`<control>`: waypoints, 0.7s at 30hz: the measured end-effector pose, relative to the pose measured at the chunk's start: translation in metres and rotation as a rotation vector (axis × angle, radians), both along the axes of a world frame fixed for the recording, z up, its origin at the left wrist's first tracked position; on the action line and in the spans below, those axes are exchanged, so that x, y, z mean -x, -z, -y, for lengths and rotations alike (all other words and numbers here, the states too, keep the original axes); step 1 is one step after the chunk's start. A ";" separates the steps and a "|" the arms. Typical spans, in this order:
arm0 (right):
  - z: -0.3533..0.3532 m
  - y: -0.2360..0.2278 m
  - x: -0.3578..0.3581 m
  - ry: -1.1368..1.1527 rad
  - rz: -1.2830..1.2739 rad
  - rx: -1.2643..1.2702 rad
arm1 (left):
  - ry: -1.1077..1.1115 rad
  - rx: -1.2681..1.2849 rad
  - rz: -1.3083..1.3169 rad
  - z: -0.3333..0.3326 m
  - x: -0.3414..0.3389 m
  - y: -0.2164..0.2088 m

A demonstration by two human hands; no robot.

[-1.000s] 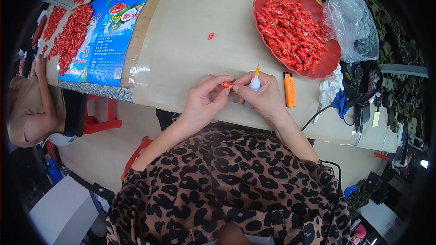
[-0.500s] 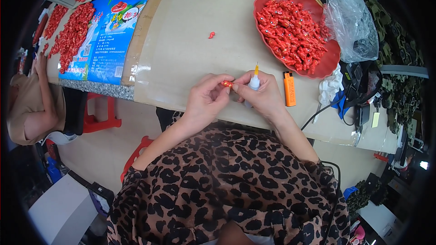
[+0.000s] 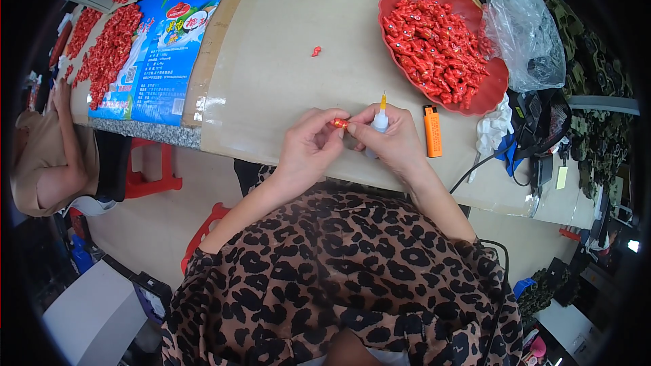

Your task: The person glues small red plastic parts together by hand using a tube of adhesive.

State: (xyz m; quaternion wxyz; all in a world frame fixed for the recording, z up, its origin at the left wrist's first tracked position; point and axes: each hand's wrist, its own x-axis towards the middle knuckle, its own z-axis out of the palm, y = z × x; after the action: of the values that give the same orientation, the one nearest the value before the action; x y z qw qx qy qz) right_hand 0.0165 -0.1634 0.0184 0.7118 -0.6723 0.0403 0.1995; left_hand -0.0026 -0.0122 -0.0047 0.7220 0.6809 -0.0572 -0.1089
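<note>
Between the fingertips of my left hand (image 3: 308,144) is a small red and gold figurine (image 3: 340,123), its exact shape too small to make out. My right hand (image 3: 395,139) holds a small white glue bottle (image 3: 380,122) with a yellow needle tip pointing up, and its thumb and finger also touch the figurine's right end. Another little red figurine (image 3: 316,51) lies by itself on the table beyond my hands. To the right of my right hand lies an orange lighter (image 3: 432,131).
A red scalloped bowl (image 3: 498,88) heaped with small red pieces stands at the right, beside a clear plastic bag (image 3: 525,34). More red pieces (image 3: 112,47) lie on blue printed cardboard (image 3: 180,47) at the left, near another person's arm (image 3: 64,118). White tissue (image 3: 489,134) and a cable lie at the right.
Hardly anything differs. Both hands stay in place with the figurine and the glue bottle; the view has shifted very slightly.
</note>
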 end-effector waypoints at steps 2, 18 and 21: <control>0.000 0.000 0.000 0.000 -0.004 -0.004 | 0.002 -0.007 -0.005 0.000 0.000 -0.001; -0.002 0.001 0.001 0.008 0.007 0.013 | -0.026 -0.002 0.019 0.003 0.002 0.003; -0.003 0.002 0.001 0.010 0.013 0.011 | -0.034 -0.006 0.023 0.003 0.002 0.004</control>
State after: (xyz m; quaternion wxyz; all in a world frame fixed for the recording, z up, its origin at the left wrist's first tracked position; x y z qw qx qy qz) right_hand 0.0153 -0.1604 0.0166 0.7093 -0.6772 0.0400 0.1915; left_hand -0.0043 -0.0150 -0.0084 0.7210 0.6851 -0.0534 -0.0890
